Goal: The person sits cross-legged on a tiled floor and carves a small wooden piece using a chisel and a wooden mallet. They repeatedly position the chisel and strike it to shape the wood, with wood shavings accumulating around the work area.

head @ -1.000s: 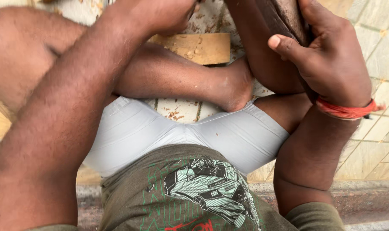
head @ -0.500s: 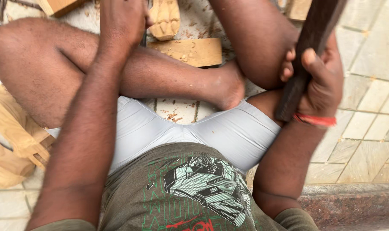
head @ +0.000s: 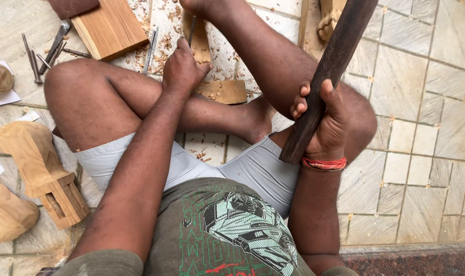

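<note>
Between the crossed legs, left hand (head: pixel 184 69) fisted around a thin metal chisel (head: pixel 191 31), tip set on a wood workpiece (head: pixel 200 43) pinned under the foot. Right hand (head: pixel 324 122) wrapped tight on a dark wooden mallet (head: pixel 332 69), raised, tilted up-right. Shavings around the piece. Board (head: pixel 109 28) and loose chisels (head: pixel 43 51) left; carved wooden blocks (head: pixel 38 168) lower left. Bare tiles (head: pixel 426 128) right.
</note>
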